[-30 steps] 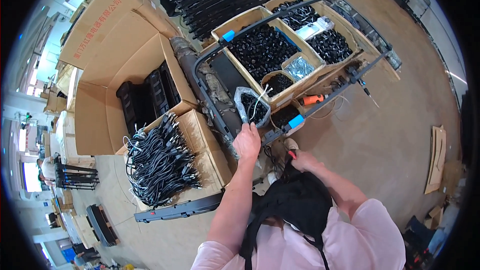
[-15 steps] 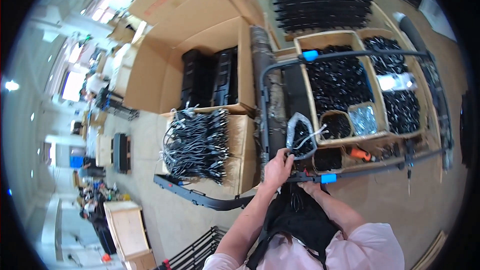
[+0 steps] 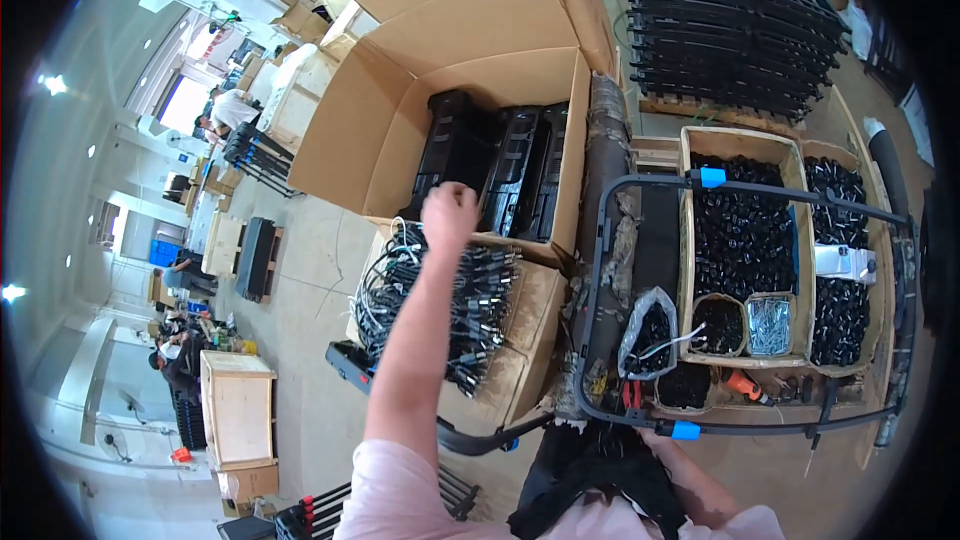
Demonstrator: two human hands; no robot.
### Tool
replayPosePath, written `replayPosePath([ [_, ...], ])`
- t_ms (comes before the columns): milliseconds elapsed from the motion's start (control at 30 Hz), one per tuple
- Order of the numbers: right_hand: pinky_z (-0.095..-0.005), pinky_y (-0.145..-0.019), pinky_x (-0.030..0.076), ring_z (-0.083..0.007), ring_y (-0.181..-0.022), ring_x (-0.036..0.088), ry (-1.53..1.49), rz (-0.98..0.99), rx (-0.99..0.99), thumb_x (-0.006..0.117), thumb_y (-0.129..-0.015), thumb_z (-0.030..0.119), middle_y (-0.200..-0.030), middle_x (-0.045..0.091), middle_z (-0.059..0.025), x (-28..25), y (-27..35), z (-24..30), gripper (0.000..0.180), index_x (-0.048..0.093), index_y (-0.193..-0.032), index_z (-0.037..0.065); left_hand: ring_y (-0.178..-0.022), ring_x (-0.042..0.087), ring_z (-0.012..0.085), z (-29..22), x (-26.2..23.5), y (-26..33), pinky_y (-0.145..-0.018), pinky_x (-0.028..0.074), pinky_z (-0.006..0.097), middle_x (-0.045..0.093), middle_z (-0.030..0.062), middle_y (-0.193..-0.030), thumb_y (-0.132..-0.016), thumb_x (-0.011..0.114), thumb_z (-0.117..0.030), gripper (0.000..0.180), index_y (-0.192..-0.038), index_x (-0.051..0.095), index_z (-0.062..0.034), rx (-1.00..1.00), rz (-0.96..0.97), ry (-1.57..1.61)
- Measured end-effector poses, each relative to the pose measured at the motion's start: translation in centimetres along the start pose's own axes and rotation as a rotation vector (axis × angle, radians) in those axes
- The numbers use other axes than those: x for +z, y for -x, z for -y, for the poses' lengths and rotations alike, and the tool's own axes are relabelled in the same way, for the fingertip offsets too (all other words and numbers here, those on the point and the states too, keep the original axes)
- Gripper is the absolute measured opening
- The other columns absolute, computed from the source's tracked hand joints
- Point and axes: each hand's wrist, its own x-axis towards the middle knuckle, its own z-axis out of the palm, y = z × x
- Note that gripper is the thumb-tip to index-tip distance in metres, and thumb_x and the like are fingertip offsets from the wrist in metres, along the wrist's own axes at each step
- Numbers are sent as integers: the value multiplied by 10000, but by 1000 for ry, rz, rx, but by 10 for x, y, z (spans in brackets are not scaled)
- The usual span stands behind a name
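Observation:
My left hand (image 3: 450, 215) is raised over a bundle of black and grey cables (image 3: 435, 290), at the near edge of a big cardboard carton (image 3: 350, 145). Its fingers are loosely bent, with nothing visible in them. Just beyond lie long black moulded plastic parts (image 3: 515, 175) inside the carton. My right hand (image 3: 655, 438) is low at the near bar of a black tubular frame (image 3: 760, 429) with blue clips; its fingers are hidden there. The frame lies across wooden bins at the right.
The wooden bins hold small black parts (image 3: 740, 230). A clear plastic bag (image 3: 648, 335), a box of screws (image 3: 769, 326) and an orange-handled tool (image 3: 745, 385) sit nearer. Stacked black frames (image 3: 725, 40) stand behind. A curved black bar (image 3: 480, 440) lies below the cables. People work far left.
My left hand has left the plastic bag and swung left and away to the carton. The view has turned, shifting the scene. My right hand stays by the frame's near bar.

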Motion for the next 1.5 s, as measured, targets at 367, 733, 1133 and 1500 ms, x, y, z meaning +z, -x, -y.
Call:
replayPosePath([
  [367,-329,-571,510,-204,-680,683,-292,-588,439,711,-916,142,-789,695,-74,-88,204,99,188,698,-1064,28,-1320,593,292,127,123,-151,-1066,485,427,655,123,-1375,-1026,567,-271,336,-1277,724,-112,-204,351,-717],
  [733,-292,-583,537,-146,-783,709,-232,-594,420,752,-985,244,-991,744,-62,-98,263,109,367,694,-1313,88,-1237,609,302,138,151,-152,-958,538,427,641,130,-1271,-1003,610,-201,192,-1179,650,-135,-166,166,-653],
  [1133,-327,-604,482,-155,-659,605,475,-419,-163,700,-928,139,-771,673,-113,-116,226,322,191,714,-1037,-17,-1025,707,442,57,-54,-166,-899,542,516,726,266,-1128,-1056,587,-292,345,-1157,629,35,-164,-249,142],
  [1500,-364,-947,546,-242,-1020,713,207,-160,-657,561,-1081,432,-1143,744,-171,-62,93,455,570,579,-1440,-11,-1012,652,242,-146,0,107,-939,516,398,712,147,-1099,-1037,622,-278,344,-1206,653,21,-413,194,1052],
])
